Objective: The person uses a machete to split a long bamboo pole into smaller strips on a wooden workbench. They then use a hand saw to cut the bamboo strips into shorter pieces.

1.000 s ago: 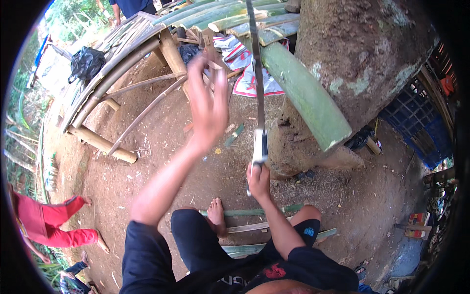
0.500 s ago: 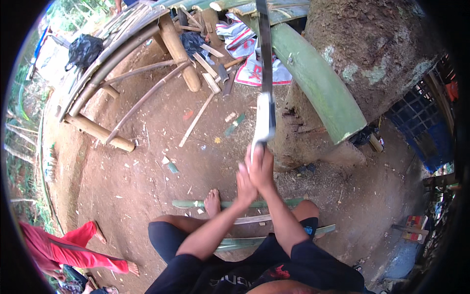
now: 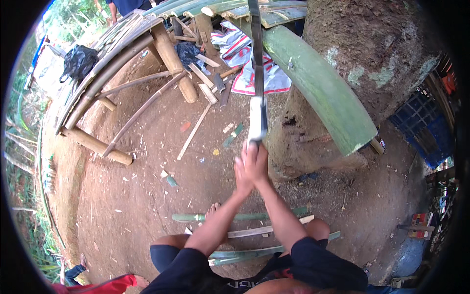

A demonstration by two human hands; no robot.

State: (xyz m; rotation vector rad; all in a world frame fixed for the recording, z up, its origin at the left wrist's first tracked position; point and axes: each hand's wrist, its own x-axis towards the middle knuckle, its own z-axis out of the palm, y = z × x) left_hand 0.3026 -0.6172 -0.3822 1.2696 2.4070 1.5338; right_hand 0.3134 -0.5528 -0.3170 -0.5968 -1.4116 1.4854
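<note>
Both my hands are together at the lower end of a long-bladed tool [image 3: 256, 117], held out in front of me. It has a white and black body and a long, narrow dark blade, which runs up past the top edge of the view. Closed on its black grip is my right hand [image 3: 256, 161]. Against it on the left lies my left hand [image 3: 242, 177], its fingers pressed to the same grip and partly hidden. Just right of the blade, a wide green bamboo piece [image 3: 323, 88] slants down in front of a tree trunk [image 3: 372, 54].
A bamboo bench frame [image 3: 171, 63] stands at the far left, with a black plastic bag [image 3: 80, 62] on it. White and red sacks [image 3: 267, 78] and wood offcuts lie ahead. Green bamboo strips [image 3: 240, 216] cross the ground near my legs. A person's red trouser leg [image 3: 105, 285] shows lower left.
My hands and the tool have shifted slightly left in view, the blade still upright. The red-trousered person now shows only at the bottom edge. More of a dark-clothed person appears at the top.
</note>
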